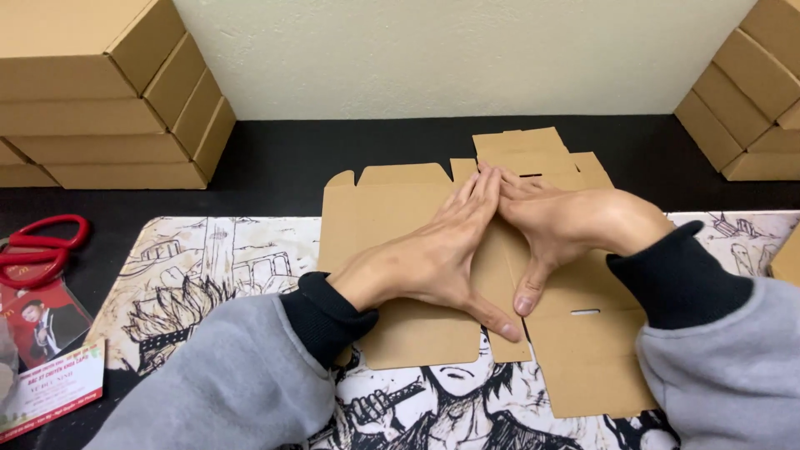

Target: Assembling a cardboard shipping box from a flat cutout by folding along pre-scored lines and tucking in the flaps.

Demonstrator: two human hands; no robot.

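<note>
Grips (433, 262) flat on cardboard (400, 208), desk mat (208, 267)

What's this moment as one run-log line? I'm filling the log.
left hand: flat on cardboard | right hand: flat on cardboard | fingertips touching | scissors: far left

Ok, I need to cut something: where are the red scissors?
In the head view, the red scissors lie at the far left edge, on the dark table, below the stacked boxes.
</note>
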